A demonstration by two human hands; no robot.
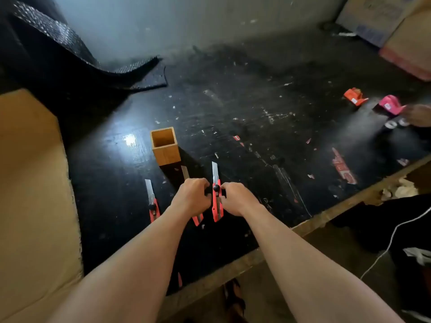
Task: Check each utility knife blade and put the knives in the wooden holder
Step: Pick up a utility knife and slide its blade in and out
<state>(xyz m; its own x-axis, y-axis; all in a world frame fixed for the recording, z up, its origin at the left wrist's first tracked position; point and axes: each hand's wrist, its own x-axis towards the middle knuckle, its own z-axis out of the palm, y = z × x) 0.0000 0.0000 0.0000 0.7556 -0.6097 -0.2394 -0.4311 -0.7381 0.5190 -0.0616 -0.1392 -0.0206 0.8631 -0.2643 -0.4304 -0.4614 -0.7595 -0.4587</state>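
A square wooden holder stands upright and looks empty on the black worktop. Three red utility knives lie in front of it, blades extended and pointing away from me. The left knife lies alone. My left hand is curled over the middle knife; only its blade tip and red tail show. My right hand grips the right knife from its right side, fingertips beside its black knob. That knife's blade is out long.
A cardboard box borders the left. A black mat curls up at the back. An orange tape dispenser, a pink one and another person's hand are far right. The worktop's wooden edge runs diagonally.
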